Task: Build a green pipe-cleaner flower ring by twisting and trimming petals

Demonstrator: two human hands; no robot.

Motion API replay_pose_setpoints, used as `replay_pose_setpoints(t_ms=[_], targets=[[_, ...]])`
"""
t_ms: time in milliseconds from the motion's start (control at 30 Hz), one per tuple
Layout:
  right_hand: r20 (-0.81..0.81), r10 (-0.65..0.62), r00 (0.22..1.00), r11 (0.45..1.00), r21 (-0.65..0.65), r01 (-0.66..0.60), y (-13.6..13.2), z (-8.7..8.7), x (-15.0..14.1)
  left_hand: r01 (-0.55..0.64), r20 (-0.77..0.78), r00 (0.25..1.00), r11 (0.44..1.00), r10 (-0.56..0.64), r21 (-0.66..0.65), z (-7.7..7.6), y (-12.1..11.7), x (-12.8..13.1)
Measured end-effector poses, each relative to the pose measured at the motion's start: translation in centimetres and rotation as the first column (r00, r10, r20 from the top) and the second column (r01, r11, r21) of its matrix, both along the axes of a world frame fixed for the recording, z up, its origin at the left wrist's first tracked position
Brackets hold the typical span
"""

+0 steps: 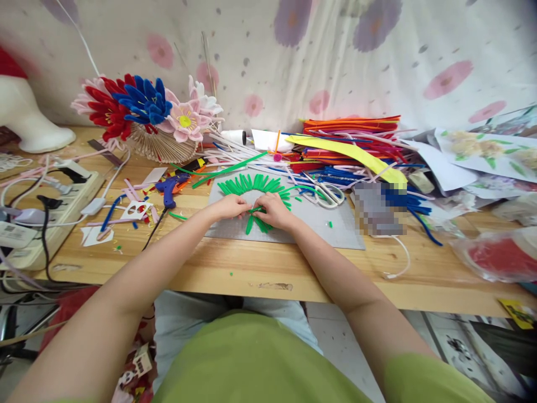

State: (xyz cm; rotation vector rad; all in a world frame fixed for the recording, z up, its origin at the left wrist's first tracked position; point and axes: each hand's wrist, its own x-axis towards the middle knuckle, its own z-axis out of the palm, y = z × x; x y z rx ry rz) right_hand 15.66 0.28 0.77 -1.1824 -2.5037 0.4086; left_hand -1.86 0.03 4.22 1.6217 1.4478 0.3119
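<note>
Green pipe cleaner pieces lie fanned out in a ring on a grey cutting mat. Over the lower part of that ring, my left hand pinches the end of a green pipe cleaner. My right hand grips the same piece from the other side, its fingers curled close to the left fingertips. White-handled scissors rest at the right of the ring. Small green offcuts are scattered on the mat.
A blue glue gun lies left of the mat among scraps. Behind are bundled pipe cleaners and a basket of fuzzy flowers. A power strip with cables stands at far left; a pixelated object is at right.
</note>
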Motion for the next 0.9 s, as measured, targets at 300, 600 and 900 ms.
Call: replay_pose_setpoints(t_ms=[300,600,900], targets=[[0.021,0.021,1.000,0.999,0.037,-0.022,-0.2,0.1,-0.1,-0.194,0.036,0.980,0.979,0.196,-0.067,-0.7,-0.5,1.2],[0.054,0.060,0.997,0.990,0.127,-0.067,-0.9,1.2,-0.3,-0.209,-0.078,0.978,0.933,0.194,-0.292,0.2,0.6,1.8],[0.004,-0.041,0.999,0.999,0.017,0.040,0.0,0.2,0.3,0.321,-0.428,0.900,0.785,-0.079,0.529,-0.7,-2.4,0.2]])
